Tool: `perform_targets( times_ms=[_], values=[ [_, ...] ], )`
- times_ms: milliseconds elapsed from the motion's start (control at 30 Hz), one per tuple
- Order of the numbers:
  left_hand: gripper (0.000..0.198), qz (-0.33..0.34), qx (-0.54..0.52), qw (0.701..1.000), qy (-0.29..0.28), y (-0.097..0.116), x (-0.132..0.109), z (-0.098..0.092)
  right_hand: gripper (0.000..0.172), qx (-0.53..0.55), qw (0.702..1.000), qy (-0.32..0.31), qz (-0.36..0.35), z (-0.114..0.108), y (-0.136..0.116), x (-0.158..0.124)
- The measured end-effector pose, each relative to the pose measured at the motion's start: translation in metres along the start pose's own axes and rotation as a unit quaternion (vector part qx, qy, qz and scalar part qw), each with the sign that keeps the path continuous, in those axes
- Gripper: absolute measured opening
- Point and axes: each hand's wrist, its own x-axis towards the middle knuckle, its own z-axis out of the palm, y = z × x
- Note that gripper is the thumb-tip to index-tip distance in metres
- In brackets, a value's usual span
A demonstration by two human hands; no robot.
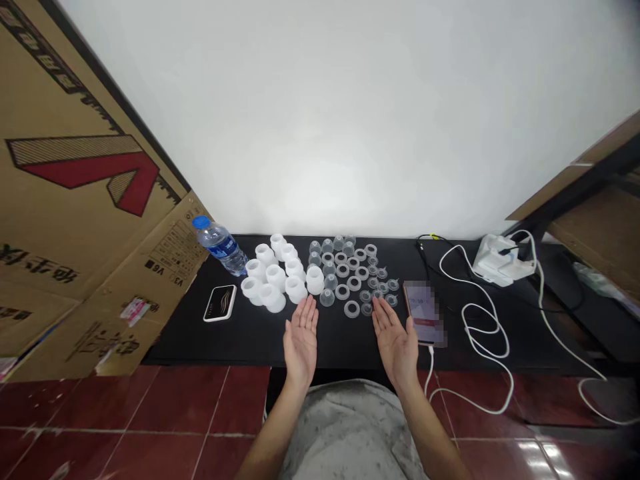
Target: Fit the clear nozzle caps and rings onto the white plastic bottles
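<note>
By table (345,343) edge: left hand (302,339), right hand (398,340), grip spread, empty; rear dome (351,239) part-hidden

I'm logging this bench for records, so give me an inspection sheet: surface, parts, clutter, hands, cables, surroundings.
Surface: black table, dark top, no spills seen.
Parts: white plastic pieces grouped at left; clear domes, pale rings and small clear discs to their right.
Clutter: water bottle, tilted, and small white-edged device at left; phone at right.
Hands: left hand and right hand open, palms up, holding nothing.
Cables: white cable at the phone; black cable behind it.
Surroundings: cardboard box left, white wall behind, red tiled floor.
</note>
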Motion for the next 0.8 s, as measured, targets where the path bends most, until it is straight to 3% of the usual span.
perform_targets(
  times_ms=[200,533,700,800],
  values=[
    [0.077,-0.085,-0.119,0.989,0.017,0.019,0.002,-0.003,0.071,0.095,0.994,0.007,0.048,-0.009,-0.010,0.004],
    [0.069,-0.126,-0.163,0.979,0.006,0.025,0.004,-0.008,0.064,0.060,0.997,0.018,0.041,-0.013,-0.001,0.010],
    [0.060,-0.096,-0.043,0.994,-0.009,0.014,0.005,-0.012,0.063,0.047,0.998,0.016,0.037,-0.015,-0.001,0.010],
    [0.046,-0.024,0.186,0.979,-0.086,0.007,0.001,-0.007,0.061,0.038,0.999,0.011,0.033,-0.016,0.000,0.009]
  ],
)
